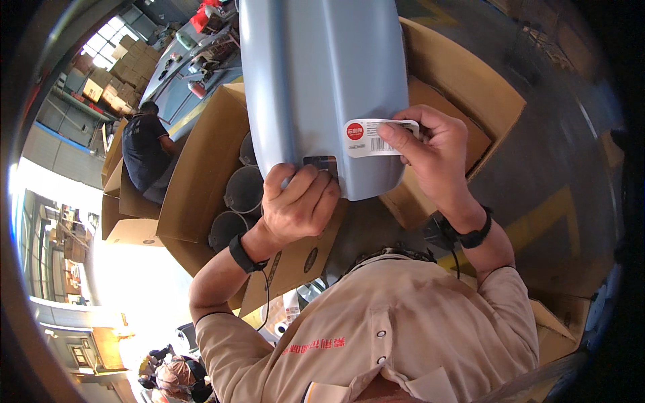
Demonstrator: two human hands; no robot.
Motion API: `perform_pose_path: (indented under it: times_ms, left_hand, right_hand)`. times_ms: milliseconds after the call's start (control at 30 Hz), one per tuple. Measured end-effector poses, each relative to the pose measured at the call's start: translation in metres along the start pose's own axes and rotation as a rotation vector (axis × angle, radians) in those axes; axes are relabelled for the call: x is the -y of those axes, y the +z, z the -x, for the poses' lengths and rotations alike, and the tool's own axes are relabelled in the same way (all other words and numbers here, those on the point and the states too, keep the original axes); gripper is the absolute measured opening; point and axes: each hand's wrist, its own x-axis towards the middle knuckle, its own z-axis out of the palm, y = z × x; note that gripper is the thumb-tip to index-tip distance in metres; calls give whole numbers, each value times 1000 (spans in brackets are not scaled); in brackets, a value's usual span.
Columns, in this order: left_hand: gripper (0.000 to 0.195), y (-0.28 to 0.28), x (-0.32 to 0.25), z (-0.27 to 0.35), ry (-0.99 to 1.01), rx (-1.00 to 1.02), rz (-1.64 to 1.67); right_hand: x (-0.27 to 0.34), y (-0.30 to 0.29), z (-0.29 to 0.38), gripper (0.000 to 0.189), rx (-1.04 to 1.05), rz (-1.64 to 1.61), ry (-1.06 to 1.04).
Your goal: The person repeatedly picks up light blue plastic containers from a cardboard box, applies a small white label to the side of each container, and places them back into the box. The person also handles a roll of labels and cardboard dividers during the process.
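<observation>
A large grey-blue moulded plastic piece (312, 90) with long ridges and a rectangular slot near its lower end is before me. My left hand (301, 201) grips that lower end, fingers curled over the edge beside the slot. Between the thumb and fingers of my right hand (436, 146) is the right end of a white sticker label (359, 137) with a red circle, a barcode and writing. The label lies over the lower right of the plastic; how much of it is stuck down I cannot tell.
Left of the piece, an open cardboard box (189, 186) holds several dark round plastic containers (244, 189). Another open carton (468, 75) stands to the right. A person (146, 151) sits among cartons at left. Rolls of labels (282, 325) lie below my left arm.
</observation>
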Motion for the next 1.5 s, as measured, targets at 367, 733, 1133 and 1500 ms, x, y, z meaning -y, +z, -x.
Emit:
perform_pose_path:
  times_ms: [367,733,1133,1500]
  left_hand:
    - [15,21,-2,-9,10,15,60]
    - [17,18,4,8,-78,76,175]
    - [21,-34,1,43,-239,53,-3]
    - [11,-114,-3,80,-283,93,-168]
  right_hand:
    - [-23,-21,-6,32,-31,414,-125]
    - [-16,13,9,71,422,869,-741]
    - [-71,8,12,99,485,624,-632]
    - [-17,64,-200,101,530,367,-669]
